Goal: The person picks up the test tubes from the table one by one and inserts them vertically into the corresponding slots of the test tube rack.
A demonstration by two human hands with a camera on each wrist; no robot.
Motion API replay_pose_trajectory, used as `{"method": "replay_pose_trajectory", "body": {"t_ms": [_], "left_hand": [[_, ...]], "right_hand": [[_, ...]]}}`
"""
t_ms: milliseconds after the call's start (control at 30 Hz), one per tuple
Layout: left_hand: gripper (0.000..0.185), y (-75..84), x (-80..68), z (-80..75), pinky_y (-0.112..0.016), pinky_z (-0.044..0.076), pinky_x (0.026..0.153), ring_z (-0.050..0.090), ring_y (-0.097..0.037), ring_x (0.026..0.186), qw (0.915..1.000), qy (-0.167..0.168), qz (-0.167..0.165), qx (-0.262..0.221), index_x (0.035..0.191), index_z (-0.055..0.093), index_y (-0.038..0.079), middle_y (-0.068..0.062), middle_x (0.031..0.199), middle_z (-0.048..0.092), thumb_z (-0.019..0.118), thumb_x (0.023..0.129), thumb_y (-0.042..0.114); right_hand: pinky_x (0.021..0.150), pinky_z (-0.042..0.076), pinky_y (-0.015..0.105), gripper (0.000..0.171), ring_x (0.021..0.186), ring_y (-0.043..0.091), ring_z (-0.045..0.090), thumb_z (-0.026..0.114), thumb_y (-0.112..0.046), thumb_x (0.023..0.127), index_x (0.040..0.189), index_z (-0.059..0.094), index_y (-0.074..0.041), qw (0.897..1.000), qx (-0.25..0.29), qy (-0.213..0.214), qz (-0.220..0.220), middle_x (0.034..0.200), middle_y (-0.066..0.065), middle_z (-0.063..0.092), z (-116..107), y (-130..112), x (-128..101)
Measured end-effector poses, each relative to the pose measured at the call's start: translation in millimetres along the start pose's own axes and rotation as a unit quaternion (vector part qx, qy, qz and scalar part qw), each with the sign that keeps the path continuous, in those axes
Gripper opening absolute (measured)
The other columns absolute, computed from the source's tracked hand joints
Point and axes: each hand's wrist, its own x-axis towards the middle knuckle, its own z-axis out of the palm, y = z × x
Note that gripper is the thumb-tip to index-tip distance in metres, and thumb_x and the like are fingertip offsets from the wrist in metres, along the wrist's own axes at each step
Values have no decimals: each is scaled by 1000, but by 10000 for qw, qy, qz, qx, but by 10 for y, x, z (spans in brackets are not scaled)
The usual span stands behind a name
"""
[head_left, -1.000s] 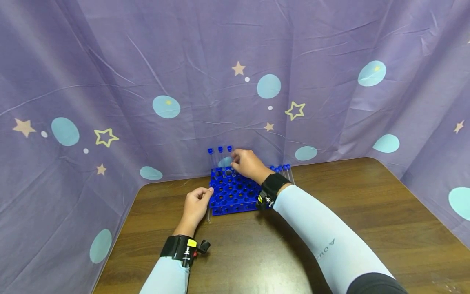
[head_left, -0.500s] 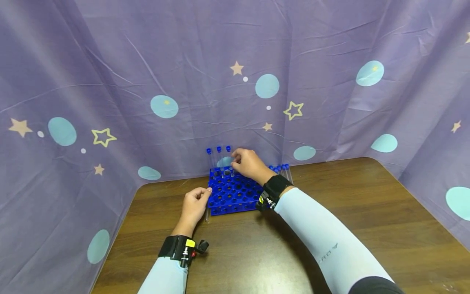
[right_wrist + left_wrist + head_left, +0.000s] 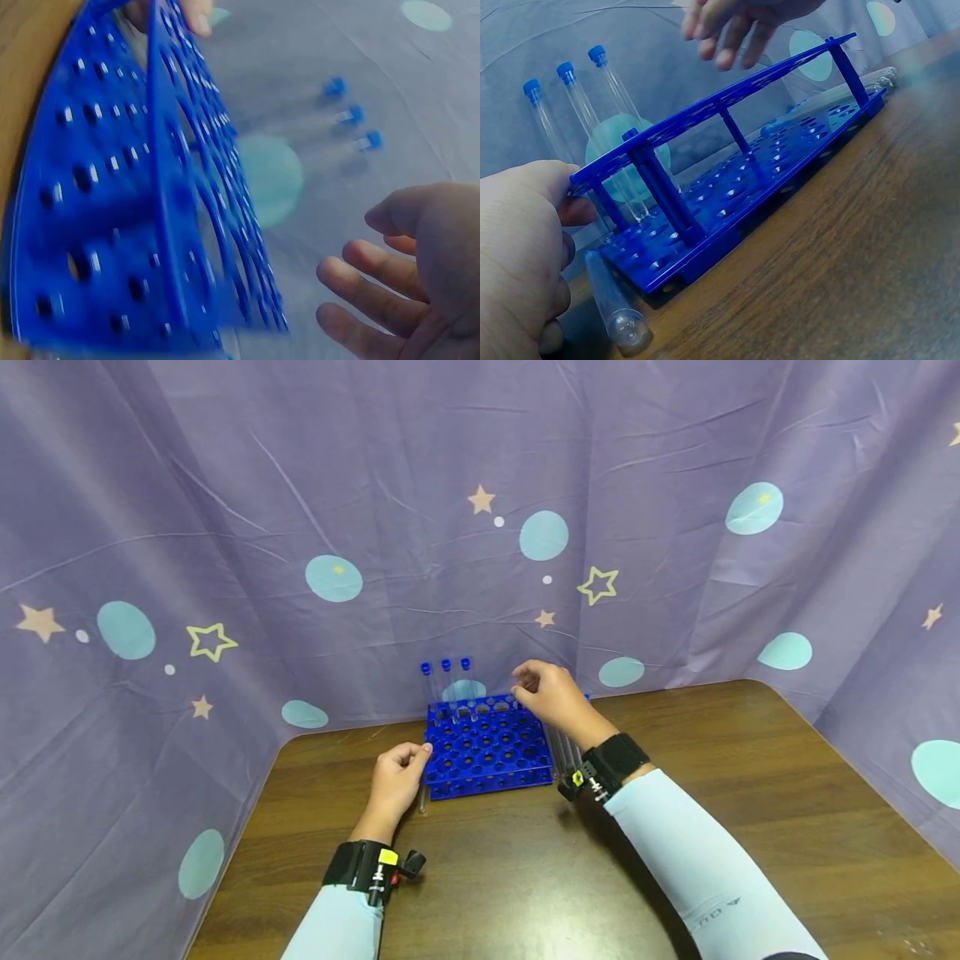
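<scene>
L hand pinches rack at left. R hand empty, fingers apart, abv far right. 3 tubes far left.

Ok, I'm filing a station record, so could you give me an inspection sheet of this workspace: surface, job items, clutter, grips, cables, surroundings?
Surface: brown wood-grain table, with glare near the front.
Job's things: blue rack, two-tiered; three blue-capped tubes stand in its back left; several clear tubes beside its right end, partly hidden; one loose tube at its left end, partly hidden.
Clutter: nothing seen.
Left grip: pinches the rack's top plate at the left edge.
Right grip: above the rack's right part, fingers loosely bent, holding nothing visible.
Cables: nothing seen.
Surroundings: purple curtain with stars and teal spots behind the table.
</scene>
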Motion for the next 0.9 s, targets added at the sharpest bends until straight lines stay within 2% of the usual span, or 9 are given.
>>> {"method": "replay_pose_trajectory", "body": {"t_ms": [133, 367, 633, 900], "left_hand": [[30, 8, 1, 9, -28, 44, 67, 51, -12, 66, 10000, -15, -6, 9, 91, 84, 6, 11, 63, 51, 77, 110, 28], [27, 5, 5, 8, -28, 46, 68, 51, -13, 67, 9999, -45, -72, 81, 91, 84, 7, 9, 65, 51, 77, 109, 26], [28, 24, 6, 2, -29, 46, 69, 50, -13, 67, 10000, -26, -10, 66, 90, 83, 7, 9, 65, 49, 78, 109, 26], [28, 0, 7, 12, -28, 44, 68, 50, -12, 67, 10000, -11, -18, 1, 90, 83, 6, 9, 65, 51, 77, 110, 25]], "right_hand": [[91, 65, 51, 31, 105, 32, 79, 76, -16, 108, 135, 76, -1, 9998, -93, 98, 142, 114, 13, 82, -205, 166, -108], [92, 63, 53, 34, 107, 34, 78, 73, -20, 111, 139, 73, -1, 9988, -17, 4, 486, 117, 16, 81, -470, 439, -249], [100, 62, 59, 36, 116, 40, 76, 72, -24, 112, 140, 73, -2, 9961, -265, 63, 837, 124, 19, 80, -626, 678, -362], [102, 62, 59, 36, 116, 42, 78, 71, -23, 111, 138, 74, -1, 9934, -467, 223, 1023, 125, 21, 81, -668, 897, -453]]}}
